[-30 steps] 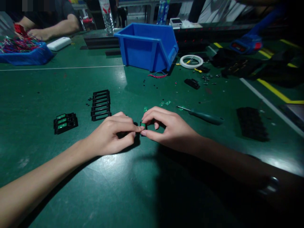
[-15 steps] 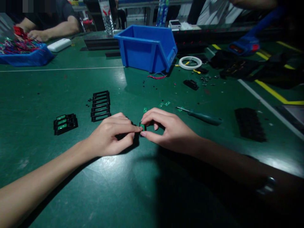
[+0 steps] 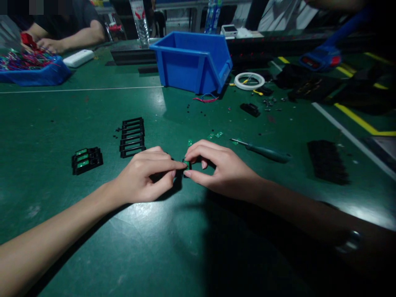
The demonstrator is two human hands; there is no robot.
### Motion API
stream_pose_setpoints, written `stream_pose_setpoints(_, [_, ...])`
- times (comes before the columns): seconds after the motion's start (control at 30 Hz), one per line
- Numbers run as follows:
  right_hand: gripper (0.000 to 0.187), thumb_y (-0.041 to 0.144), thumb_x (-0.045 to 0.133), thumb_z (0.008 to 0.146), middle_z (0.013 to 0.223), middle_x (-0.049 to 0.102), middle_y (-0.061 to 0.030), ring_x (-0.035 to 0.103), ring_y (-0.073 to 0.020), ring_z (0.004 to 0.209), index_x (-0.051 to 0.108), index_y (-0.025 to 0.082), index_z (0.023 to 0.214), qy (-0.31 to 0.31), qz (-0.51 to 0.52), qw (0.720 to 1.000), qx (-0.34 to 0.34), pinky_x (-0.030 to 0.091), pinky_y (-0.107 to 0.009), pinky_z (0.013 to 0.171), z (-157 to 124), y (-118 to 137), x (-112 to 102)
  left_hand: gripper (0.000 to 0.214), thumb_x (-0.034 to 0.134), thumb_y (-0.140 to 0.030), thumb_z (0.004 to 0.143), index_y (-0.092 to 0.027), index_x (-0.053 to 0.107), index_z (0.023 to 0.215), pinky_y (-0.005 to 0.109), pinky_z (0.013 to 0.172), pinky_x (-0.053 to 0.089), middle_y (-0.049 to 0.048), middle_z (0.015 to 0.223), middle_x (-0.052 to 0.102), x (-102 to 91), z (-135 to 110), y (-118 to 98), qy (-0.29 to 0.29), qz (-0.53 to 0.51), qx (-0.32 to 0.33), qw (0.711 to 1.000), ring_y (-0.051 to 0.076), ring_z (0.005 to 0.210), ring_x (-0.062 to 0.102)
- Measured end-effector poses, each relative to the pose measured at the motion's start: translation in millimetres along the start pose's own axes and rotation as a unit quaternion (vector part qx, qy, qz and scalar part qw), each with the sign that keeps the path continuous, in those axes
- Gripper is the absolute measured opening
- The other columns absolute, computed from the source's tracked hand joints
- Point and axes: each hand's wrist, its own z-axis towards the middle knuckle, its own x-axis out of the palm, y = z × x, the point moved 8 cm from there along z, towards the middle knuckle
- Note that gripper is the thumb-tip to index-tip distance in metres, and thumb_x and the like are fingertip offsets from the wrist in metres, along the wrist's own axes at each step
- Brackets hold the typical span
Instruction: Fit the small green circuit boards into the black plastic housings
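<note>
My left hand [image 3: 147, 175] lies low over the table with its index fingertip pressed on a small green circuit board [image 3: 187, 165]. The board sits in a small black plastic holder [image 3: 187, 175], mostly hidden by fingers. From the other side, my right hand [image 3: 213, 163] pinches this holder between thumb and forefinger. Left of my hands rests a black holder block [image 3: 87, 160] bearing green boards, and beyond it a ladder-like black frame [image 3: 132, 137]. Loose green boards [image 3: 215, 135] lie just beyond my right hand. A green-handled screwdriver [image 3: 267, 153] lies to the right.
A blue bin [image 3: 188, 66] stands at the back, near a roll of white tape [image 3: 249, 81] and scattered screws [image 3: 270, 103]. A black ribbed part [image 3: 328, 161] lies far right. A co-worker's hands [image 3: 46, 44] are beside a blue tray of wires [image 3: 34, 76]. A blue power tool [image 3: 321, 60] is at upper right.
The view has shifted very slightly. My left index fingertip stays pressed on the green board, and my right hand keeps its pinch with hardly any movement.
</note>
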Motion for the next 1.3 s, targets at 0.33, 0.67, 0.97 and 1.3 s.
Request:
stream_pose_setpoints(0.33, [0.016, 0.018, 0.07, 0.086, 0.104, 0.064, -0.0045, 0.057, -0.0153, 0.085, 0.066, 0.019, 0.102, 0.004, -0.008, 1.0, -0.003, 0.047, -0.028, 0.071, -0.2, 0.5, 0.1, 0.036, 0.057, -0.012, 0.092, -0.017, 0.069, 0.125, 0.032, 0.071, 0.044, 0.0022, 0.073, 0.068, 6.7, -3.1, 3.6, 0.032, -0.003, 0.0, 0.999, 0.014, 0.065, 0.059])
stream_pose_setpoints(0.67, [0.019, 0.017, 0.069, 0.086, 0.105, 0.064, -0.0045, 0.058, -0.0151, 0.085, 0.067, 0.019, 0.105, 0.001, -0.008, 1.0, -0.009, 0.047, -0.027, 0.071, -0.7, 2.3, -0.2, 0.031, 0.057, -0.011, 0.091, -0.019, 0.072, 0.117, 0.031, 0.072, 0.043, 0.0018, 0.073, 0.068, 8.5, -3.2, 7.4, 0.049, -0.025, -0.02, 0.998, 0.015, 0.067, 0.061])
stream_pose_setpoints(0.97, [0.025, 0.017, 0.073, 0.085, 0.106, 0.063, -0.0044, 0.058, -0.0142, 0.086, 0.067, 0.017, 0.109, -0.009, -0.005, 1.0, -0.021, 0.048, -0.027, 0.074, -2.0, 1.5, -1.0, 0.034, 0.058, -0.008, 0.09, -0.014, 0.071, 0.121, 0.03, 0.07, 0.042, 0.0016, 0.072, 0.065, 5.9, -2.9, 5.8, 0.032, -0.024, -0.012, 0.999, 0.013, 0.065, 0.056])
stream_pose_setpoints(1.3, [0.024, 0.02, 0.069, 0.089, 0.078, 0.05, 0.0004, 0.048, -0.0127, 0.068, 0.05, 0.019, 0.074, -0.134, -0.012, 0.991, -0.026, 0.038, -0.029, 0.062, -5.2, 6.7, -23.3, 0.021, 0.057, -0.015, 0.094, -0.013, 0.071, 0.11, 0.027, 0.068, 0.043, 0.0017, 0.074, 0.066, -1.5, -6.6, 7.3, -0.016, 0.016, -0.019, 1.0, 0.012, 0.067, 0.057])
